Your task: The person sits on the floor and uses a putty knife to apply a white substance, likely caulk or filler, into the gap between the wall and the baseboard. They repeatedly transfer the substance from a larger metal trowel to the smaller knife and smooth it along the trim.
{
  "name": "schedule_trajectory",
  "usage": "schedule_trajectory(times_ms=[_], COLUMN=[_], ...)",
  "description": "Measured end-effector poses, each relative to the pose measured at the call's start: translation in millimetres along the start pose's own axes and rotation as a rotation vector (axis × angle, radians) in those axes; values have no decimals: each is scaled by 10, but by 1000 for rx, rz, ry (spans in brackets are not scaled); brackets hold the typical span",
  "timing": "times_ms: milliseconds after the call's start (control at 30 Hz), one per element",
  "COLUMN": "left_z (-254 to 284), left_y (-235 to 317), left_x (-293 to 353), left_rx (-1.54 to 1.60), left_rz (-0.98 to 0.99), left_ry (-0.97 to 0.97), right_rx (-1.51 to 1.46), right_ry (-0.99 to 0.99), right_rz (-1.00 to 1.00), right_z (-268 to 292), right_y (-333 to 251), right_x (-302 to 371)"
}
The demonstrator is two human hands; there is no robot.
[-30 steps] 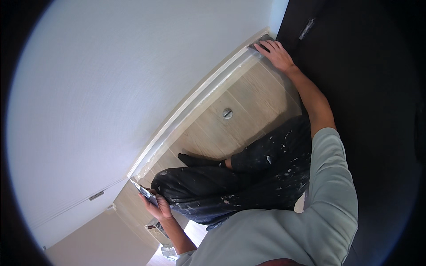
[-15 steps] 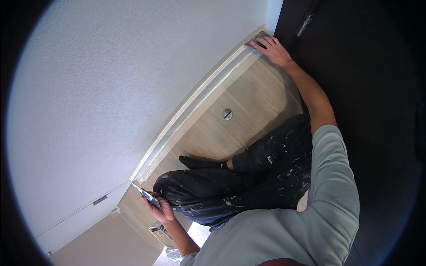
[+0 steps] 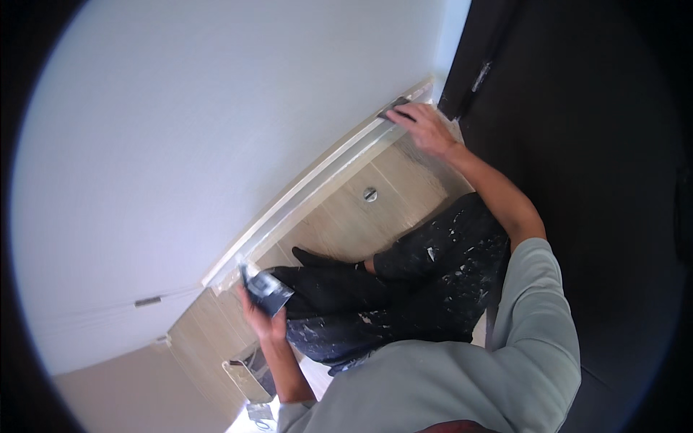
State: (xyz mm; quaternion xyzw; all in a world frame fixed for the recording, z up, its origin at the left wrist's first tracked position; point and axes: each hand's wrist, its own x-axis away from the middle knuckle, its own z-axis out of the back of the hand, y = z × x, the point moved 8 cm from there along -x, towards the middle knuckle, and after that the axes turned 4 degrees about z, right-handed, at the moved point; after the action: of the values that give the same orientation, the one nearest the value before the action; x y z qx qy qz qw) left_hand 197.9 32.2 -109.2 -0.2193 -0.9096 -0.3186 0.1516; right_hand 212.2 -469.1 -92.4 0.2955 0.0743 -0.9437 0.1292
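Observation:
My right hand is closed on a dark flat scraper, which lies against the top of the pale baseboard near the corner by the dark door. Its fingers press over the blade, partly hiding it. Nearer to me on the left, my left hand grips a dark broad putty knife smeared with white paste. That blade is tilted up and somewhat blurred, close to the baseboard's near end and my bent knee.
A white textured wall rises on the left, and a dark door stands at the right. A round metal floor stop sits in the wood-look floor. At the lower left lies an open box-like container.
My right hand has slid the scraper along the baseboard, away from the door corner. My left hand has turned its putty knife so that the white-smeared face shows. The view has shifted slightly.

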Motion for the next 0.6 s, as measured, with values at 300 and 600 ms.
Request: schedule_trajectory(times_ms=[300,600], left_z=[-1241,-1187], left_y=[-582,-436], left_x=[-50,204], left_rx=[-39,-129], left_rz=[431,324], left_ry=[-185,-181], right_rx=[-500,-292], right_ry=[197,40], right_rz=[531,473], right_z=[1207,1058], right_y=[-2706,-2488], right_x=[-692,-811])
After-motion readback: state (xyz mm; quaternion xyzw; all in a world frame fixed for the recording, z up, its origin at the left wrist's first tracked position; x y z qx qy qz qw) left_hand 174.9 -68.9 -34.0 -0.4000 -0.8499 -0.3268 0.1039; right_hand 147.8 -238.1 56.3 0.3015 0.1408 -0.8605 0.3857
